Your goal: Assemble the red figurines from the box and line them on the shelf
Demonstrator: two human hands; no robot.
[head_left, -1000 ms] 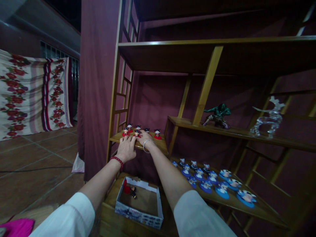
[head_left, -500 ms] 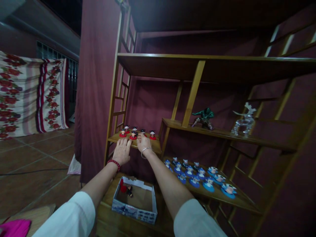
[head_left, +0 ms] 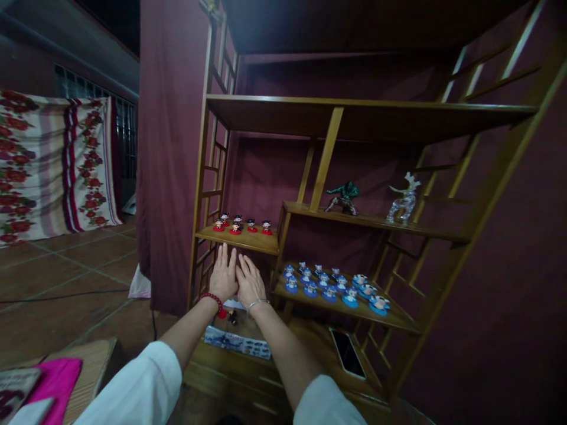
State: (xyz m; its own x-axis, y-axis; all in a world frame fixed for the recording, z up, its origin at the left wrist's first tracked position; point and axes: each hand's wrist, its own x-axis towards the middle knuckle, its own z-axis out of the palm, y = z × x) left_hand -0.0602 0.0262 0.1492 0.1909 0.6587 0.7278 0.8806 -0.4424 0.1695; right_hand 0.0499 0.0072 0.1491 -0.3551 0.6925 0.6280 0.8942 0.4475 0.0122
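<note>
My left hand point(head_left: 224, 276) and my right hand point(head_left: 250, 280) hover side by side above a printed cardboard box point(head_left: 237, 342), fingers stretched out and nothing in them. The box stands on a lower wooden surface, and my hands and wrists cover part of it. Inside it a small dark figurine point(head_left: 232, 317) and a red piece point(head_left: 222, 314) show. Just beyond my fingertips is the small left shelf point(head_left: 261, 242). Several figurines on red bases stand upright there, among them a front figurine point(head_left: 235, 228) and a right-hand figurine point(head_left: 266, 228).
Several blue-based figurines point(head_left: 329, 293) stand in rows on the lower right shelf point(head_left: 398, 320). Above them are a green-caped figure point(head_left: 344, 197) and a clear deer ornament point(head_left: 403, 200). A phone point(head_left: 347, 352) lies on the bottom surface. Pink cloth point(head_left: 62, 383) lies at lower left.
My right hand has drawn back from the red-based figurines and moved down beside my left hand. Both hands are lower, over the box. The view has shifted, bringing the phone into sight.
</note>
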